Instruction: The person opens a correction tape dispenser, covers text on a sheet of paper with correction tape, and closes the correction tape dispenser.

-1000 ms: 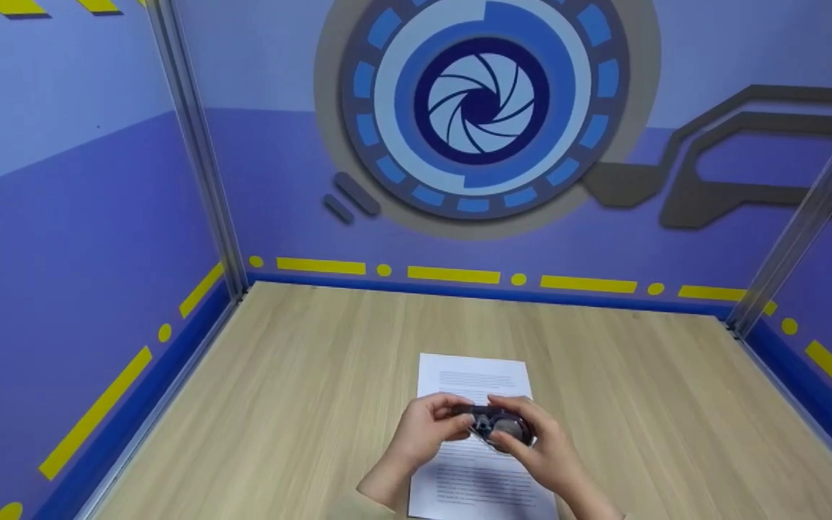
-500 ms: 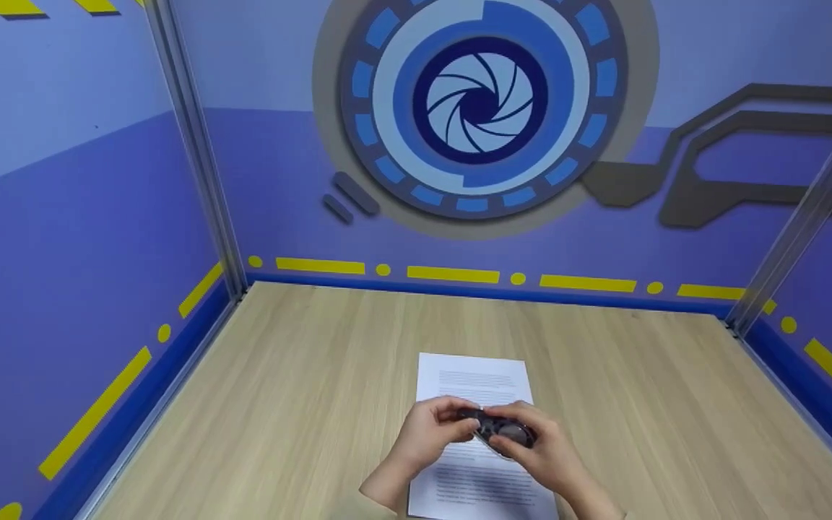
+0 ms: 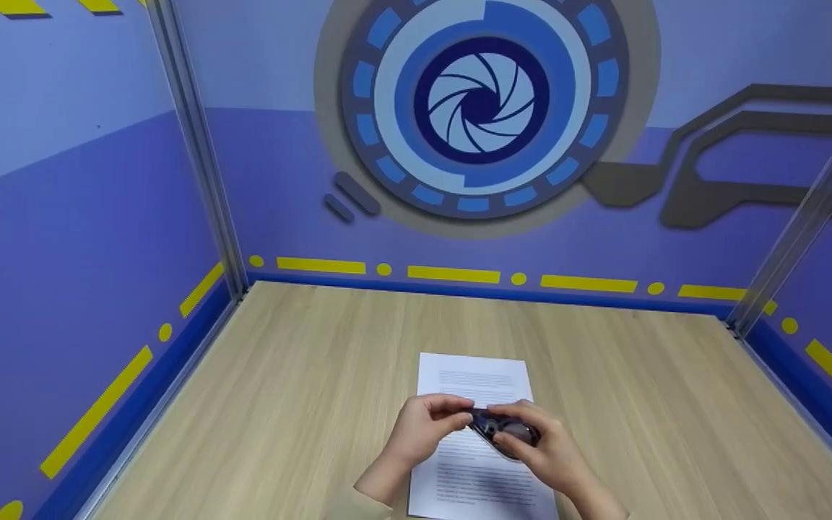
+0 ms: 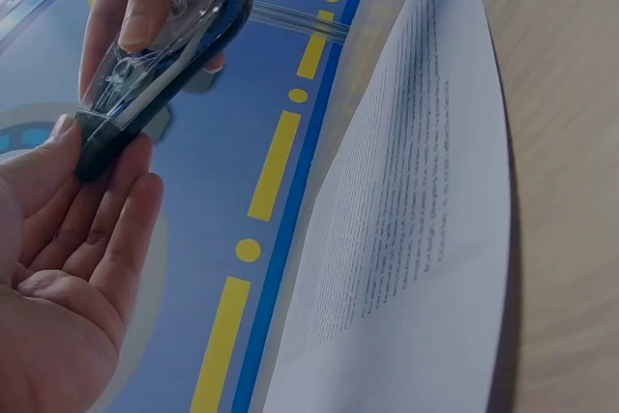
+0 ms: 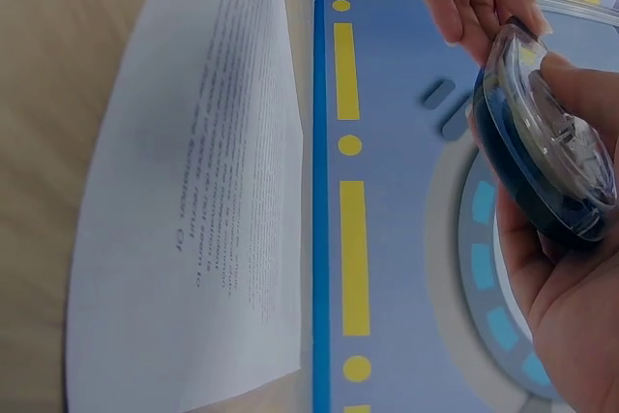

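A dark, clear-shelled correction tape (image 3: 519, 432) is held between both hands, above a printed sheet of paper (image 3: 427, 498). My right hand (image 3: 552, 449) grips its wide, rounded end, thumb on the near side and fingers on the far side. At the narrow end, my left hand (image 3: 416, 431) pinches the dark tip between thumb and fingertips. In the left wrist view the correction tape (image 4: 200, 34) slants down to the left hand's thumb (image 4: 39, 166). The right wrist view shows the see-through case (image 5: 527, 132) with the reel inside. The very tip is partly hidden by the left fingers.
The sheet lies flat on a wooden table (image 3: 329, 375). Blue printed panels (image 3: 279, 188) stand behind and at both sides, with metal posts (image 3: 199, 144) at the corners.
The left fingertips have drawn slightly left, toward the narrow end, so more of the case shows between the hands. The correction tape has shifted slightly right. The paper has stayed put.
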`<state>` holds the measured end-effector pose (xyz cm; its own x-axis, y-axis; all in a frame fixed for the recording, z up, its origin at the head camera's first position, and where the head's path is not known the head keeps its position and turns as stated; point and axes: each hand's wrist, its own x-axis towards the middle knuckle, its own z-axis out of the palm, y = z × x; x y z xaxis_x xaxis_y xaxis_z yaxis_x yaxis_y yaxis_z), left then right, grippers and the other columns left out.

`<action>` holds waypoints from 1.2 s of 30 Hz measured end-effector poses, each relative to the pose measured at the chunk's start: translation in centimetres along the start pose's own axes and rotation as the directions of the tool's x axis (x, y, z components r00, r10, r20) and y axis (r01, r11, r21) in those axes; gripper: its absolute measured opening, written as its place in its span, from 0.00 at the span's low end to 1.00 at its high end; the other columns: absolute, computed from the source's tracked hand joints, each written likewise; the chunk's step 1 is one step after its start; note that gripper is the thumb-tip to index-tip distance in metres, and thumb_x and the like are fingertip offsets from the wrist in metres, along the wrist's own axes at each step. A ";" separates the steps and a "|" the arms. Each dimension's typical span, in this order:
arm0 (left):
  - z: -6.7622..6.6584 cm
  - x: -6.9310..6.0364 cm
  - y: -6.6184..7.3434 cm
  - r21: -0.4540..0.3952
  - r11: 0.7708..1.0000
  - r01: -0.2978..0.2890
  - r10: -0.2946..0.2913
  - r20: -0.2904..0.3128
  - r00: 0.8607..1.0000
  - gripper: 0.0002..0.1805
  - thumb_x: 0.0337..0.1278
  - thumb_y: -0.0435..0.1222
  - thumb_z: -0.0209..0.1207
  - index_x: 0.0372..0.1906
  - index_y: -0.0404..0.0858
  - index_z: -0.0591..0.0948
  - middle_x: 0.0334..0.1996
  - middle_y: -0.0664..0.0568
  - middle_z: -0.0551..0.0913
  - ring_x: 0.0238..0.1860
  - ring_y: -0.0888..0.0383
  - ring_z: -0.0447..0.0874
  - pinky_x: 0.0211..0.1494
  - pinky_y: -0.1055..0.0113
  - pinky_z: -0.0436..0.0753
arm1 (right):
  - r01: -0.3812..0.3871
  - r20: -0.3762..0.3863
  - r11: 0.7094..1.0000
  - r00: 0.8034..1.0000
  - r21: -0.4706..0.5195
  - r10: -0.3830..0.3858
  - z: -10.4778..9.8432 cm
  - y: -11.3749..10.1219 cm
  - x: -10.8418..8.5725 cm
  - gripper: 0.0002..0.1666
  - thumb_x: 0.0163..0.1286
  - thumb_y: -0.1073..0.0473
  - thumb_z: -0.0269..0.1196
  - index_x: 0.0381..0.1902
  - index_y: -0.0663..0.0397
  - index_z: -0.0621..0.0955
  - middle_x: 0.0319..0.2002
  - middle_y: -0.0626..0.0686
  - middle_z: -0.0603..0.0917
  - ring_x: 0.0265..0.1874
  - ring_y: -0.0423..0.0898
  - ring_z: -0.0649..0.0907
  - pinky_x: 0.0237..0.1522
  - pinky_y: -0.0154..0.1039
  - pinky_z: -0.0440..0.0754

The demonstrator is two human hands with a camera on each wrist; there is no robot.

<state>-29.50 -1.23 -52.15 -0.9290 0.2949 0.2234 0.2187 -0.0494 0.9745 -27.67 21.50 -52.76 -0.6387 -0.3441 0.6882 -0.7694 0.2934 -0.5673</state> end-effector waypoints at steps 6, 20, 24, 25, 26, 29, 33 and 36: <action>0.0 0.0 -0.2 0.013 1.000 -0.005 0.006 -0.031 1.000 0.12 0.61 0.28 0.68 0.47 0.26 0.88 0.44 0.33 0.90 0.37 0.70 0.88 0.45 0.77 0.88 | -0.007 -0.002 1.000 1.000 -0.019 0.007 0.1 -0.1 0.1 0.24 0.59 0.73 0.72 0.54 0.54 0.86 0.42 0.54 0.90 0.40 0.40 0.86 0.42 0.28 0.83; -3.6 0.2 0.2 -0.012 1.000 0.004 -0.006 -0.183 0.983 0.13 0.63 0.27 0.65 0.50 0.23 0.85 0.44 0.34 0.90 0.42 0.56 0.92 0.48 0.69 0.91 | -0.153 -0.072 0.988 0.986 -0.018 0.151 -2.1 0.1 0.0 0.22 0.60 0.73 0.71 0.52 0.54 0.87 0.47 0.55 0.90 0.46 0.33 0.83 0.46 0.21 0.78; -4.0 0.3 -0.2 0.002 0.999 0.032 -0.031 -0.207 0.978 0.14 0.63 0.29 0.66 0.51 0.24 0.86 0.44 0.36 0.90 0.43 0.54 0.92 0.49 0.68 0.91 | -0.141 -0.042 0.990 0.989 -0.031 0.140 -2.0 0.3 -0.1 0.21 0.61 0.71 0.72 0.53 0.55 0.87 0.46 0.56 0.89 0.44 0.33 0.83 0.45 0.22 0.79; -4.1 0.3 -0.3 0.006 0.999 0.041 -0.039 -0.218 0.975 0.14 0.63 0.29 0.66 0.51 0.24 0.86 0.44 0.36 0.90 0.44 0.54 0.92 0.49 0.67 0.91 | -0.139 -0.039 0.990 0.990 -0.034 0.137 -1.9 0.3 -0.1 0.21 0.61 0.71 0.72 0.53 0.55 0.87 0.46 0.55 0.89 0.44 0.33 0.82 0.45 0.22 0.79; -4.2 0.4 -0.4 0.005 0.999 0.050 -0.047 -0.232 0.972 0.14 0.63 0.29 0.66 0.51 0.24 0.85 0.44 0.37 0.90 0.44 0.54 0.92 0.49 0.67 0.91 | -0.137 -0.038 0.990 0.990 -0.037 0.135 -1.8 0.4 -0.1 0.21 0.61 0.71 0.72 0.53 0.55 0.87 0.46 0.55 0.89 0.44 0.33 0.82 0.45 0.21 0.79; -4.7 0.6 -0.9 0.013 0.997 0.076 -0.070 -0.273 0.960 0.14 0.63 0.28 0.66 0.50 0.24 0.85 0.44 0.37 0.90 0.44 0.53 0.92 0.49 0.67 0.92 | -0.133 -0.046 0.990 0.990 -0.047 0.131 -1.7 0.4 -0.1 0.22 0.60 0.71 0.73 0.52 0.55 0.87 0.45 0.55 0.89 0.44 0.33 0.82 0.46 0.20 0.79; -5.5 0.6 -1.5 0.059 0.993 0.098 -0.075 -0.312 0.947 0.12 0.63 0.27 0.66 0.49 0.25 0.86 0.44 0.37 0.90 0.42 0.53 0.92 0.47 0.66 0.92 | -0.136 -0.045 0.988 0.990 -0.066 0.133 -1.6 0.4 -0.2 0.22 0.59 0.71 0.73 0.52 0.54 0.87 0.46 0.54 0.89 0.44 0.33 0.83 0.46 0.19 0.78; -6.0 0.4 -1.9 0.087 0.988 0.125 -0.089 -0.334 0.938 0.12 0.63 0.29 0.66 0.49 0.26 0.87 0.43 0.38 0.90 0.42 0.54 0.92 0.46 0.65 0.92 | -0.142 -0.042 0.986 0.989 -0.087 0.139 -1.5 0.3 -0.2 0.21 0.59 0.70 0.73 0.52 0.52 0.87 0.47 0.53 0.90 0.45 0.33 0.83 0.47 0.18 0.78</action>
<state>-32.09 -6.78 -53.77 -0.9909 -0.0373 0.1290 0.1261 0.0708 0.9895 -27.77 22.97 -52.36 -0.7387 -0.2619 0.6211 -0.6671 0.4159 -0.6180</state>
